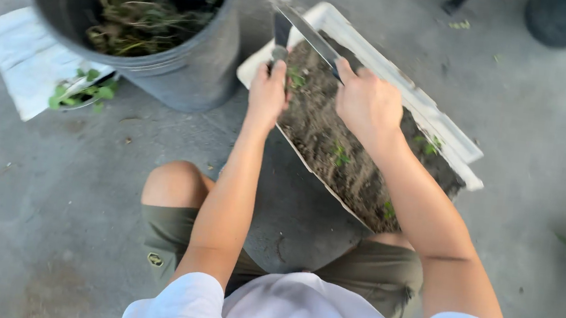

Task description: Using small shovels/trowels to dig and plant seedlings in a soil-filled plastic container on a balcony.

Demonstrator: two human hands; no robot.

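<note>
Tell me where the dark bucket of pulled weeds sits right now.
In the head view the dark bucket stands at upper left on the concrete floor, just left of the white soil-filled planter and beside the left hand.

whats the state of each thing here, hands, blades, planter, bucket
left hand: closed around the left blade's handle
right hand: closed around the long blade's handle
left blade: held upright over the planter's end
long blade: held slanting, its tip near the left blade
white planter: filled with dark soil, a few small green sprouts
grey bucket: upright, holding pulled plants
white sack: lying flat beside the bucket
</note>
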